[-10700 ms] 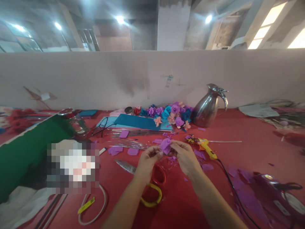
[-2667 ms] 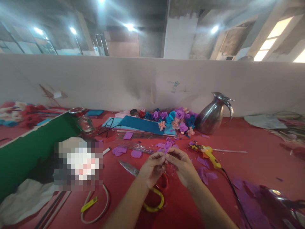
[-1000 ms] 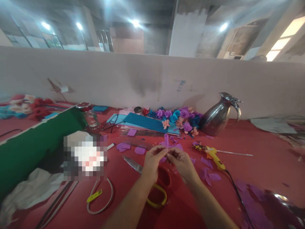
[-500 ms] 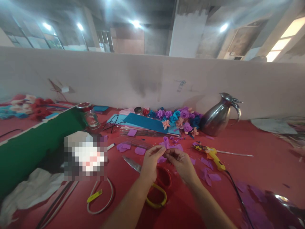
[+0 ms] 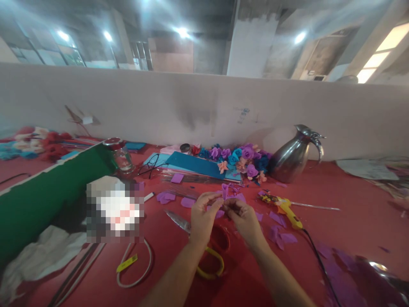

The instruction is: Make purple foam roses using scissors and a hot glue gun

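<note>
First, at the far left of the red desk (image 5: 335, 187), a heap of red, white and blue flowers (image 5: 41, 143). Nearer, a long green board (image 5: 64, 183), slanting toward the far middle, with a red-lidded glass jar (image 5: 122, 160) by its far end. Near left, a crumpled white cloth (image 5: 44, 256); right of it, a looped white cable (image 5: 151, 256) with a yellow tag (image 5: 127, 263).

Farther back, a pair of eyeglasses (image 5: 152, 165) beside a dark blue sheet (image 5: 194, 164). Nearer, loose purple pieces (image 5: 166, 197), then scissors (image 5: 177, 219) with red and yellow handles, partly behind the left wrist.

Next, at the middle, a left hand (image 5: 204, 217), fingers closed in a pinch around the foot of a rolled purple paper (image 5: 225, 190), upright above the fingertips. Close against it, a right hand (image 5: 244, 217), thumb and forefinger pinched together on the same foot.

Beyond, paper flowers (image 5: 246, 160) in purple, blue and peach, then a metal jug (image 5: 290, 155). Nearer, a yellow glue gun (image 5: 289, 212), flat, with a clear rod (image 5: 316, 207) pointing right and a black cord (image 5: 319, 258) trailing near right. Lastly, at near right, more purple paper (image 5: 341, 277) beside a dark, shiny thing, too blurred to name; at far right, a pale sheet (image 5: 367, 169).
</note>
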`<state>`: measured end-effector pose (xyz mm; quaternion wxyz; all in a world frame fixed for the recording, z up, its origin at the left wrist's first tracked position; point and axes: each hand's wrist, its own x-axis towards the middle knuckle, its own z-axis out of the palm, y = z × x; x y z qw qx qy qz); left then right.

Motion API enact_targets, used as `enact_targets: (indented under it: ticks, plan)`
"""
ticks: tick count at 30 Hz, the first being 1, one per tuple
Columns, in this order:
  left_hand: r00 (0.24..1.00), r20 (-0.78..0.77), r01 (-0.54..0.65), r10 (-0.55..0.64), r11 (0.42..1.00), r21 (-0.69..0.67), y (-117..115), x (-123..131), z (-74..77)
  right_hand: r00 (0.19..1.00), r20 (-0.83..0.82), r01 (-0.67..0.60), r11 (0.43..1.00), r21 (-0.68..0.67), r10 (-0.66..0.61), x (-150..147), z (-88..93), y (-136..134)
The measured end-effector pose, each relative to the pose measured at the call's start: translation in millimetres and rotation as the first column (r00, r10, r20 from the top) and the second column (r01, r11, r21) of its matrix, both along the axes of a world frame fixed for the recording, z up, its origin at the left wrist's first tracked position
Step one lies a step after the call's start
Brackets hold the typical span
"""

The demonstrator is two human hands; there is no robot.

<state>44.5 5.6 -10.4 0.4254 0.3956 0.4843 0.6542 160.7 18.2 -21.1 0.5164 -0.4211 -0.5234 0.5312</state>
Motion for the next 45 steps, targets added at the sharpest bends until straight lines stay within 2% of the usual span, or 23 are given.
enact_targets:
  ticks: [3,10,18,24,27,30,33,37,45]
  plan:
    - [0.994,-0.109,-0.026,0.027,1.0,0.015,-0.9,-1.0,0.0,0.998,0.054,-0.017,0.999,0.039,0.015,0.0,-0.2,-1.1]
    - [0.99,-0.135,0.032,-0.031,0.999,0.01,-2.0,0.1,3.6,0.998,0.068,-0.015,0.997,0.07,0.01,-0.2,-4.2,-0.4]
    - [0.998,-0.054,0.038,-0.039,0.999,-0.017,-1.0,0.3,-3.4,0.997,0.082,0.005,0.996,0.09,-0.013,-0.3,-1.2,-1.8]
    - [0.974,0.083,0.212,-0.212,0.977,0.013,-0.2,-0.2,1.2,0.998,0.059,-0.012,0.996,0.092,0.007,0.0,-3.0,-1.8]
    - [0.958,0.135,0.251,-0.251,0.968,0.015,0.3,0.1,3.6,0.998,0.064,-0.01,0.996,0.091,0.004,0.5,-4.3,-1.3]
    - [0.956,0.17,0.244,-0.24,0.97,-0.004,0.3,1.3,3.0,0.997,0.072,0.007,0.995,0.104,-0.014,0.4,-3.9,-1.0]
    - [0.964,0.217,0.161,-0.155,0.987,-0.012,-0.6,2.6,1.9,0.997,0.077,0.014,0.994,0.112,-0.022,0.1,-2.0,-1.5]
    - [0.987,0.15,0.063,-0.065,0.998,0.016,-1.5,2.5,1.7,0.997,0.071,0.028,0.994,0.106,-0.036,-0.7,1.2,-2.7]
    - [0.992,-0.032,0.126,-0.124,0.99,0.057,-0.5,-0.6,-3.7,0.999,0.033,0.018,0.996,0.082,-0.021,-2.1,2.1,-2.3]
